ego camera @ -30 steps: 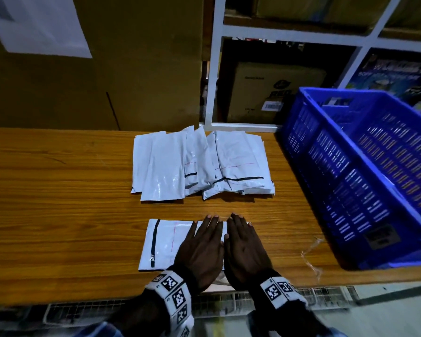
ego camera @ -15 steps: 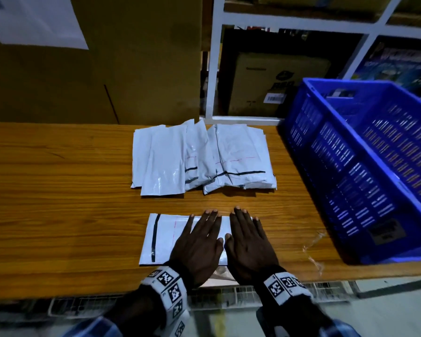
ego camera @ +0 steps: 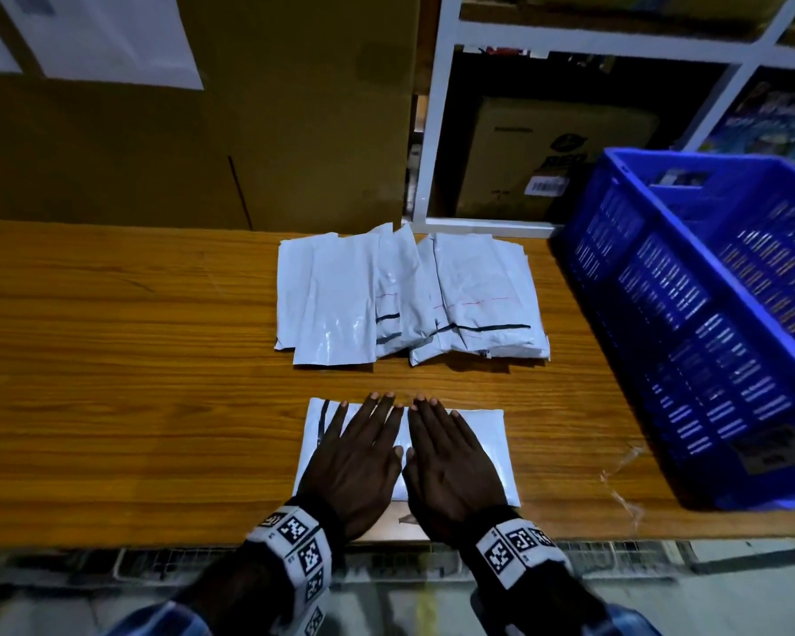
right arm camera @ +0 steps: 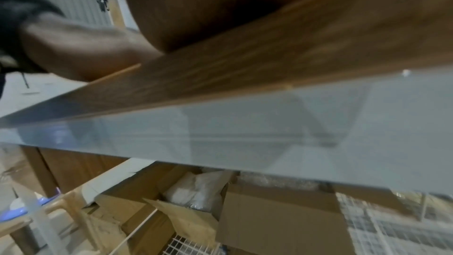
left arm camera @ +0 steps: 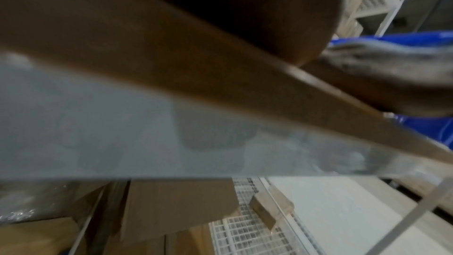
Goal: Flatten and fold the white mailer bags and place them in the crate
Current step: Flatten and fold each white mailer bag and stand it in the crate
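A white mailer bag [ego camera: 492,445] lies flat near the front edge of the wooden table [ego camera: 111,406]. My left hand [ego camera: 363,445] and right hand [ego camera: 446,447] press on it side by side, palms down, fingers straight. A black stripe shows at the bag's left end. Beyond it lies a loose pile of several white mailer bags [ego camera: 409,296]. The blue crate [ego camera: 689,314] stands on the table at the right. Both wrist views show only blurred palm, the table's edge and what lies below it.
A large cardboard box [ego camera: 203,130] stands behind the table at the left. White shelving [ego camera: 437,130] with boxes is behind the pile. A scrap of clear plastic [ego camera: 625,479] lies near the crate's front corner. Cardboard boxes [right arm camera: 269,220] sit under the table.
Both hands have slid forward on the bag, and the bag now sits centred under them with its right end showing.
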